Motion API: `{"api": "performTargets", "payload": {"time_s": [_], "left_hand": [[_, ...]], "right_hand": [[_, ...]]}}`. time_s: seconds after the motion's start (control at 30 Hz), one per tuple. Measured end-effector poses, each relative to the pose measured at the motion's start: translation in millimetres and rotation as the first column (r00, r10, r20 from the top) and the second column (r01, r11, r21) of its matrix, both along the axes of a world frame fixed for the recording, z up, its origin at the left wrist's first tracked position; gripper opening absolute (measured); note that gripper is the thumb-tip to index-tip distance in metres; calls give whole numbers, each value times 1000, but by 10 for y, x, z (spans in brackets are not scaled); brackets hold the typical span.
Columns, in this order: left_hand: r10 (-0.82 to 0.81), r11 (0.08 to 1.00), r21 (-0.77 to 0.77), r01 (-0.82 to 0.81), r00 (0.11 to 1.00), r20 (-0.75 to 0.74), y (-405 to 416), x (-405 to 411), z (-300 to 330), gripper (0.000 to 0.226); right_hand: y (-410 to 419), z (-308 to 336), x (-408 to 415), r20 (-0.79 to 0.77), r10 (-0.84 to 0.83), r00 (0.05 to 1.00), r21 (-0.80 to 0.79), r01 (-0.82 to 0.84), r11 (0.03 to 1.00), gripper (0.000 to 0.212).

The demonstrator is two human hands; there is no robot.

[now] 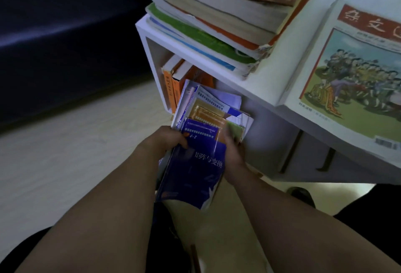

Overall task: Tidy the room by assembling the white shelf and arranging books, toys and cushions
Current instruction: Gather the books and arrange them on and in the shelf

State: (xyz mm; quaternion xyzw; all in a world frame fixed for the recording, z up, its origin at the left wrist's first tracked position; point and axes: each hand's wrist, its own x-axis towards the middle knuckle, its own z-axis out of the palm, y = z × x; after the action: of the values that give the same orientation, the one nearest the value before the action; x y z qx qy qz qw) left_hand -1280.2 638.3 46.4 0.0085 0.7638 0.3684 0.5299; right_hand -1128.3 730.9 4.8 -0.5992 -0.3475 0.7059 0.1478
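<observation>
Head view: both hands' fingers hidden behind book bundle.

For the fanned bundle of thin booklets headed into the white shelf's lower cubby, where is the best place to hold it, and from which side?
Probably by the near end, one hand on each long edge, as the left hand and right hand do now. The bundle of booklets is loose and fanned, so squeezing both sides keeps it together while the far end points into the white shelf.

A fanned stack of thin books, blue one topmost, tilts into the white shelf opening.
</observation>
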Motion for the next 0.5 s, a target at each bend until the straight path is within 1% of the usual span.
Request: {"api": "performTargets", "payload": {"time_s": [0.07, 0.1, 0.17, 0.27, 0.33, 0.4, 0.5], "left_hand": [[7, 1000, -24, -7, 1000, 7, -43, -62, 6, 29], [-3, 999, -43, 4, 1000, 18, -69, -91, 13, 36], [-36, 996, -75, 39, 999, 40, -154, -172, 56, 37], [-140, 984, -94, 152, 983, 121, -282, -304, 194, 37], [-187, 978, -62, 201, 965, 183, -390, -349, 277, 37], [-197, 978, -23, 207, 955, 224, -521, -356, 300, 39], [-139, 990, 47, 131, 963, 231, -685, -313, 332, 44]], "right_hand": [[-62, 3, 12, 26, 8, 1000, -15, -7, 1000, 36], [-85, 11, 25, 16, 11, 1000, -38, -11, 999, 33], [-120, 30, 56, -20, 93, 995, -91, -95, 991, 29], [-191, 159, 101, -93, 240, 966, -171, -253, 952, 19], [-234, 263, 129, -139, 267, 954, -189, -290, 938, 20], [-266, 365, 152, -175, 277, 945, -170, -306, 937, 24], [-299, 571, 169, -199, 310, 930, -110, -335, 936, 25]]}}
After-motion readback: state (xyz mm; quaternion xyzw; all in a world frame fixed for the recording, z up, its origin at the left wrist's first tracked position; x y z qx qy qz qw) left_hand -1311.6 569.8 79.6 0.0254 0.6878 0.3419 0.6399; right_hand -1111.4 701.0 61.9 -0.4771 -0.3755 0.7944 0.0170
